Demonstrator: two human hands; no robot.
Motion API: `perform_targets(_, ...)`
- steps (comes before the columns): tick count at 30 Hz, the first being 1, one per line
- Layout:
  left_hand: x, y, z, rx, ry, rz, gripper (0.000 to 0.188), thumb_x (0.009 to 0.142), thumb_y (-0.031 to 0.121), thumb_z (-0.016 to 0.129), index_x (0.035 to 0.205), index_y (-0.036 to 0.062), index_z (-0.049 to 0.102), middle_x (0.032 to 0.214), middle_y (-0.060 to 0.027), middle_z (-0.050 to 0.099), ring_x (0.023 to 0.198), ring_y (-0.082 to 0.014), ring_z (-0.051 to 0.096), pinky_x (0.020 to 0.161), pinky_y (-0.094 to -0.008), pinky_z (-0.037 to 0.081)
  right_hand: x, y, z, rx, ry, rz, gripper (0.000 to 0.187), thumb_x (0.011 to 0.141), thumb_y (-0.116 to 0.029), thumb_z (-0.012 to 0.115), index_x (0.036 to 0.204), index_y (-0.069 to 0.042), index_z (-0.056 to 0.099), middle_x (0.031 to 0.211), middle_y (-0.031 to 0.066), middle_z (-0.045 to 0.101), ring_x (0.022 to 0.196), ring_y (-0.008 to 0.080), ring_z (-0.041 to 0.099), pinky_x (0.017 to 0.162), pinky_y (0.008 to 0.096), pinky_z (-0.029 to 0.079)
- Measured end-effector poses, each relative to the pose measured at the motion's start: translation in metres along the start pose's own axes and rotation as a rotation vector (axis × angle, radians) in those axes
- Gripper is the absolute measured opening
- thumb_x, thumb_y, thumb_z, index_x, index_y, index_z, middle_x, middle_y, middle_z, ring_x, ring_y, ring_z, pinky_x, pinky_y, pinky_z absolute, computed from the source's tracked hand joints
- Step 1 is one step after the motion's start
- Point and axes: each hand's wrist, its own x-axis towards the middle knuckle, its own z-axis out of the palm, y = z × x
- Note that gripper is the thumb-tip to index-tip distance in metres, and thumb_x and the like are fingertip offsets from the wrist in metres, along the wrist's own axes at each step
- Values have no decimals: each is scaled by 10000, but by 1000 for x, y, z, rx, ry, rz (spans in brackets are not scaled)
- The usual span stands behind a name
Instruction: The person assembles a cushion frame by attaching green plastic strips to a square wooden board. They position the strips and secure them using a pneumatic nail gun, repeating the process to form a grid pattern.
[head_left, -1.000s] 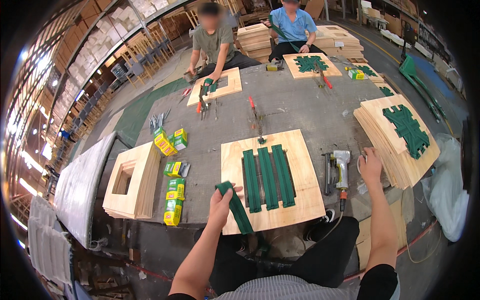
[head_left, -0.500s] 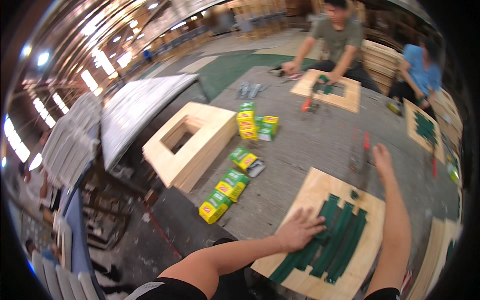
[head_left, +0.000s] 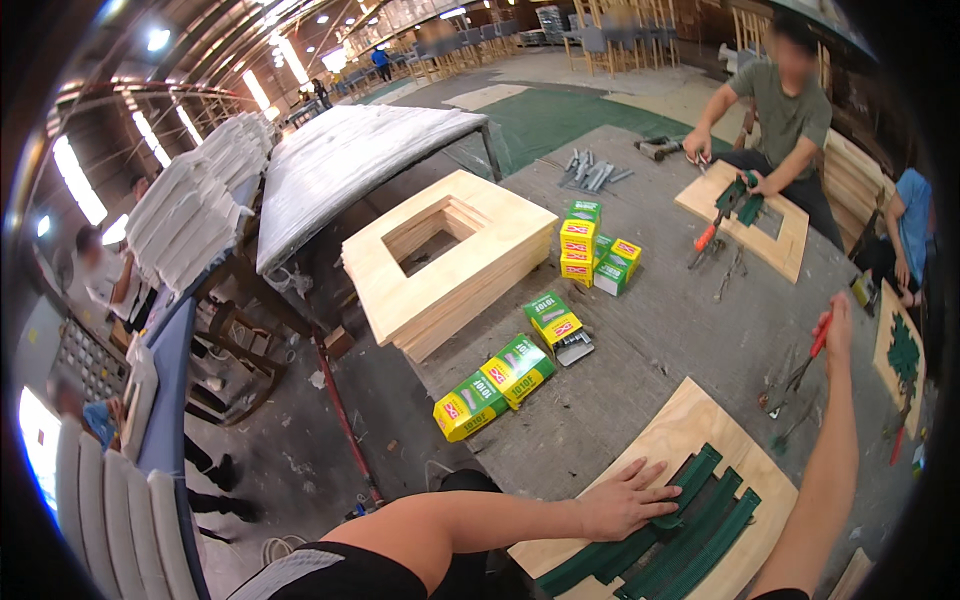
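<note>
The left hand (head_left: pixel 625 505) lies spread on the dark green woven straps (head_left: pixel 695 478) atop the flat, pale plywood panel (head_left: pixel 690 412) – firm, even pressure there should stop them skewing. Beyond the panel, the right hand (head_left: pixel 839 325) is wrapped around the long, red-handled metal tool (head_left: pixel 819 340); any pull would go best squarely in line with a strap.

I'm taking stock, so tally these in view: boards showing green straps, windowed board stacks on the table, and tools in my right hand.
Boards showing green straps: 3
Windowed board stack: 1
Red-handled tool in your right hand: 1
Total: 5
</note>
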Motion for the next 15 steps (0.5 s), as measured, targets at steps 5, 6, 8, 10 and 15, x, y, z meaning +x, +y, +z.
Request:
perform_targets(5, 5, 5, -2, 26, -6, 9, 490, 989, 265, 568, 1463, 145, 530, 1632, -69, 377, 1540, -403, 233, 1260, -586, 157, -109, -71, -44, -534, -23, -330, 358, 1102, -373, 492, 1146, -49, 638, 1015, 8, 647, 909, 96, 574, 828, 283, 463)
perform_targets(6, 8, 7, -4, 74, 18, 7, 450, 1016, 280, 523, 1437, 124, 546, 1610, -82, 410, 1526, -388, 275, 1251, -572, 187, -145, -79, -60, -544, 3, -313, 323, 1101, -331, 503, 1171, -46, 640, 1034, -1, 637, 912, 85, 553, 813, 272, 449)
perform_targets(8, -3, 3, -8, 96, 33, -75, 437, 1027, 282, 504, 1427, 112, 548, 1589, -88, 439, 1516, -373, 304, 1251, -552, 199, -236, -81, -69, -483, -10, -206, 266, 1083, -258, 550, 1203, -42, 647, 1026, -12, 624, 888, 79, 532, 775, 252, 429)
perform_targets(10, -7, 6, -14, 65, 67, -107, 415, 1040, 268, 492, 1404, 82, 561, 1517, -131, 516, 1480, -364, 368, 1229, -521, 246, -342, -82, -89, -403, 26, -108, 211, 1071, -232, 560, 1130, -49, 648, 938, -6, 615, 836, 76, 536, 734, 230, 429)
perform_targets(15, -31, 34, -12, -132, 219, -256, 324, 1036, 191, 501, 1289, 43, 642, 1233, -199, 690, 1300, -394, 556, 1108, -507, 384, -563, -21, -128, -331, 193, 263, 142, 984, -130, 666, 1085, -33, 648, 913, 22, 627, 818, 119, 590, 734, 263, 492)
